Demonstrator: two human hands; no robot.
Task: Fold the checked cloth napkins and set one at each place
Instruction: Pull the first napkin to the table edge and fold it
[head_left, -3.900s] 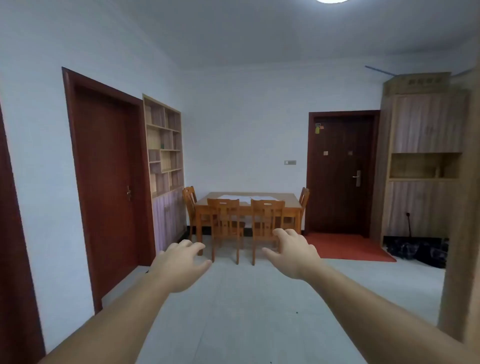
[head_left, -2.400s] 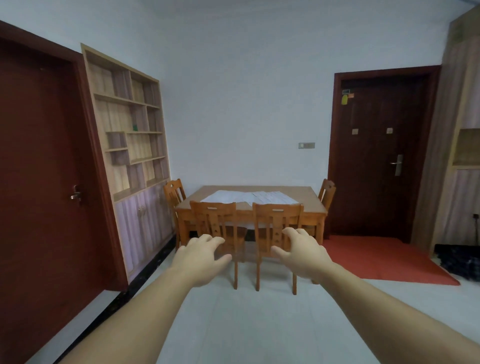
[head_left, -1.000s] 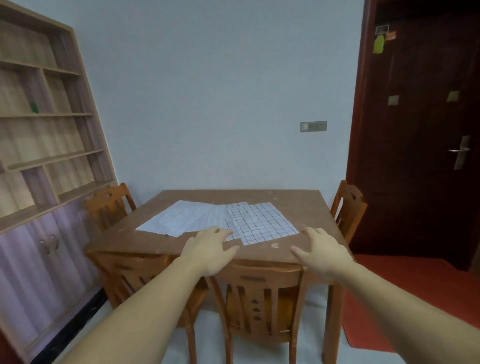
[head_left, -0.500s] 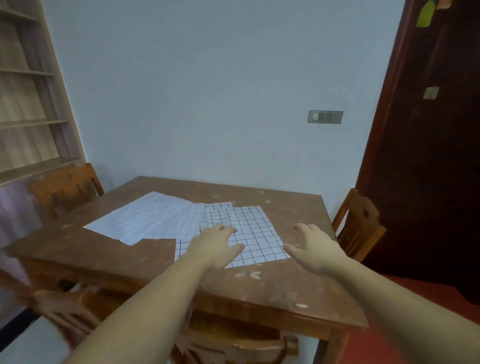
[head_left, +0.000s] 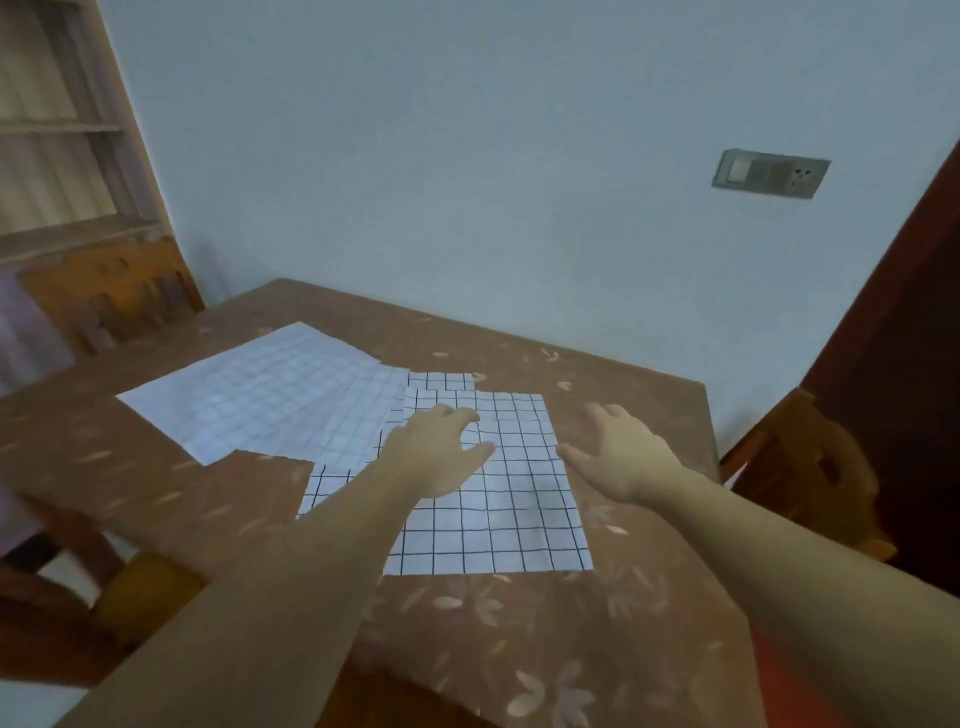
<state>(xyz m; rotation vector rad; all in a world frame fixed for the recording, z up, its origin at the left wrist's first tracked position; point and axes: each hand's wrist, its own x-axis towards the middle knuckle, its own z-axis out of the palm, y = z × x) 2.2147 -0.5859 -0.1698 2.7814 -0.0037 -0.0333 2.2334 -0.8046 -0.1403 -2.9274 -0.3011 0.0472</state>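
White checked cloth napkins lie spread flat and overlapping on the brown flower-patterned table (head_left: 545, 649). The nearest napkin (head_left: 509, 519) has bold dark grid lines; a paler one (head_left: 270, 400) lies to its left, and a further edge (head_left: 441, 382) peeks out behind. My left hand (head_left: 441, 452) hovers over the near napkin with fingers spread, holding nothing. My right hand (head_left: 618, 457) is held open at that napkin's right edge, also holding nothing. Whether either hand touches the cloth I cannot tell.
A wooden chair (head_left: 109, 296) stands at the table's far left, another chair (head_left: 810, 467) at the right side. A bookshelf (head_left: 57, 130) is at the left wall, a dark door (head_left: 893, 338) on the right, a wall socket (head_left: 769, 174) behind.
I have walked from across the room up to the table. Both hands stayed open and now reach over the near napkin; the view has tilted down onto the tabletop.
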